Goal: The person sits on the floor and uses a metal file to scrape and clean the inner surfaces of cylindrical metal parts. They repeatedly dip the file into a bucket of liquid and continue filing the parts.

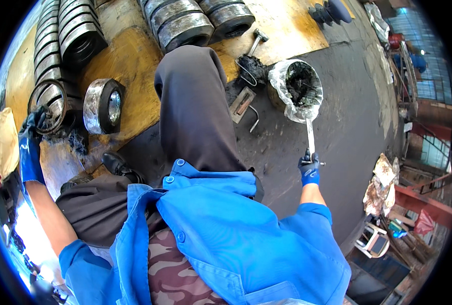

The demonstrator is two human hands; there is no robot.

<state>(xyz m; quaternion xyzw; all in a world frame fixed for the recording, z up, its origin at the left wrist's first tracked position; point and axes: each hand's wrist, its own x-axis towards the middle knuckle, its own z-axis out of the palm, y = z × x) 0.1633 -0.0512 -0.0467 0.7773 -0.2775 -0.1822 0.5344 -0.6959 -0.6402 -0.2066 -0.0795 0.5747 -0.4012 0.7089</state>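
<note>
At the far left, my left hand [32, 124], in a blue glove blackened at the fingers, is closed on a thin dark ring [49, 127]. The ring stands on edge beside the end of a row of stacked metal rings [48, 48]. On the right, my right hand [309, 168], gloved in blue, grips a flat, pale, blade-like tool [310, 134]. Its far end meets the rim of a bucket [315, 104] lined with clear plastic. Dark, greasy-looking stuff [301, 84] lies inside the bucket. A thick metal ring [98, 107] stands alone near my left hand.
More rows of metal rings [182, 25] lie ahead on a stained yellowish board [129, 56]. Beside the bucket are a hammer [259, 36], a dark clump [252, 68] and a trowel [242, 104]. Scrap and a white stool [372, 241] stand at far right.
</note>
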